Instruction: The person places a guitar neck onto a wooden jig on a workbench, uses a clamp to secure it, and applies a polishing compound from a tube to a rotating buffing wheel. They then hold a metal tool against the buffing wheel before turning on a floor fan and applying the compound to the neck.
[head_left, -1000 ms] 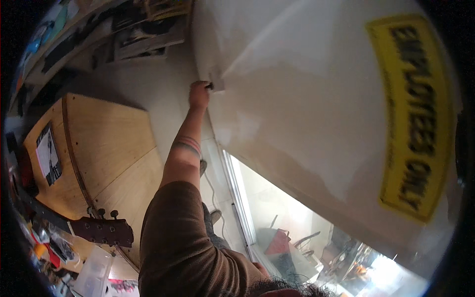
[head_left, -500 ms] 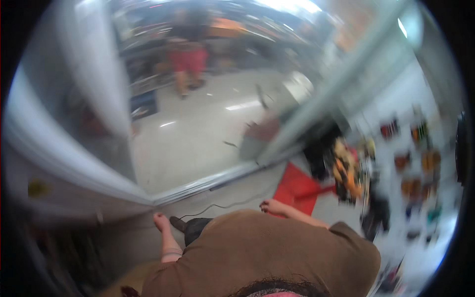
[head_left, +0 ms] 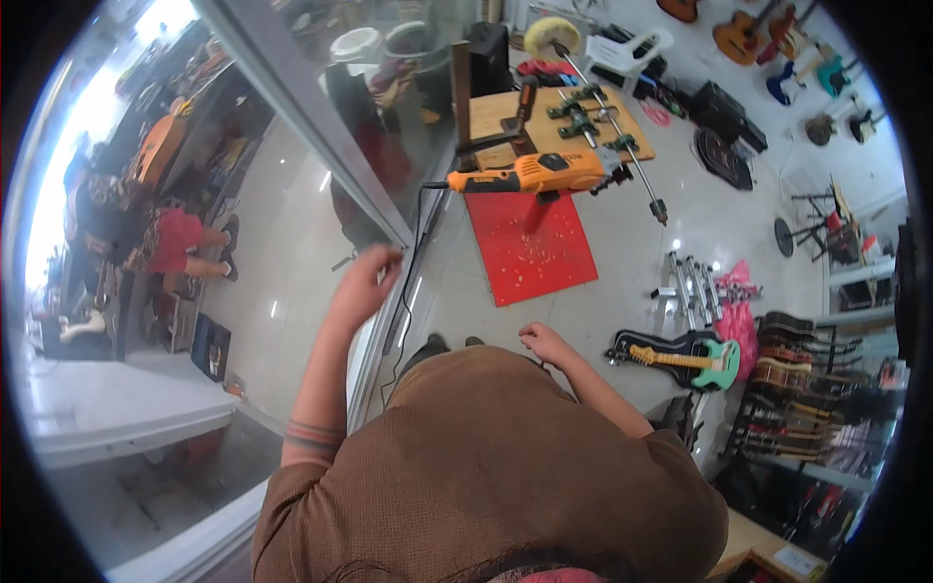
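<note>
My left hand [head_left: 372,280] is raised beside the glass door's frame [head_left: 371,185], its fingers loosely bent with nothing in them. My right hand [head_left: 544,343] hangs low in front of my body, half curled and holding nothing that shows. Ahead of both hands, apart from them, an orange corded power tool [head_left: 544,175] is mounted at the near edge of a wooden board [head_left: 476,117]. A metal shaft with green fittings [head_left: 637,170] lies across the board's right side and carries a yellow buffing pad [head_left: 552,37].
Beneath the board is a red floor sheet [head_left: 520,257] strewn with chips. A black cord [head_left: 406,291] trails down along the door frame. On the right lie a mint-green electric guitar [head_left: 717,363] and a guitar rack [head_left: 792,389]. Behind the glass stands another person in red shorts [head_left: 173,240].
My view has swung to the right, bringing the power tool and board into sight and shifting the doorway left. My left hand has risen; the right stays low.
</note>
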Available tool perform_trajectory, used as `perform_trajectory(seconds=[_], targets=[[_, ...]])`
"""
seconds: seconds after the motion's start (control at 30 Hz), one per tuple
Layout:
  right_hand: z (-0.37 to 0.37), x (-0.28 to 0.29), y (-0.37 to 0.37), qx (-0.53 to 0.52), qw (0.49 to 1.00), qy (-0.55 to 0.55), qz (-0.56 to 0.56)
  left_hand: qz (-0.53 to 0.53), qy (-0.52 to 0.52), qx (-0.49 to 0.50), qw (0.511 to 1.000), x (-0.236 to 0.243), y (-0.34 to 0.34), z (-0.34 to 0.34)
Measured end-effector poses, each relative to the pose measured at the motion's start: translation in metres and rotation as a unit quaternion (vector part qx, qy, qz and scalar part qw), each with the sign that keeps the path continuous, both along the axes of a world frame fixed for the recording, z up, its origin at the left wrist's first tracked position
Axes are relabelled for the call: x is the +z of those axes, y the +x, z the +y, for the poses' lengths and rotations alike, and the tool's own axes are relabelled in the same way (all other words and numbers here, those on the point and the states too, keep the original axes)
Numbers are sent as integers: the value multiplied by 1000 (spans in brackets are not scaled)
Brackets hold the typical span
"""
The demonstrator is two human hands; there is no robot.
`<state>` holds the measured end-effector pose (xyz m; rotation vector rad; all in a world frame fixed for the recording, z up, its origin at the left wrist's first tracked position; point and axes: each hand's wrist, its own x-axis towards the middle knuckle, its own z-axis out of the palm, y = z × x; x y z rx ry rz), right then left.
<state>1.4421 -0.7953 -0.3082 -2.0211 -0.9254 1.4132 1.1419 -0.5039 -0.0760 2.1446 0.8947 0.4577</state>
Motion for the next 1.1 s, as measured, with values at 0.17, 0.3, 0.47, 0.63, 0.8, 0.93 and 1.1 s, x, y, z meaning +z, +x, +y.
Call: perform_trajectory(seconds=[0.17,0.3,0.47,0.63,0.8,0.93,1.1], targets=[[39,56,5,-101,990,50,87,-34,69,-71,994,58,122,63],[83,102,13,-166,970,113,138,116,77,-199,970,66,201,96],[152,143,30,-266,924,178,209,205,28,-297,932,38,248,131],[208,177,39,-360,853,192,325,272,27,-302,913,20,254,130],[228,178,63,-317,832,179,418,271,65,-302,912,13,267,122],[233,176,75,-297,818,151,468,259,65,-275,924,12,260,118],[230,167,86,-257,805,139,516,278,63,-279,917,15,262,117]])
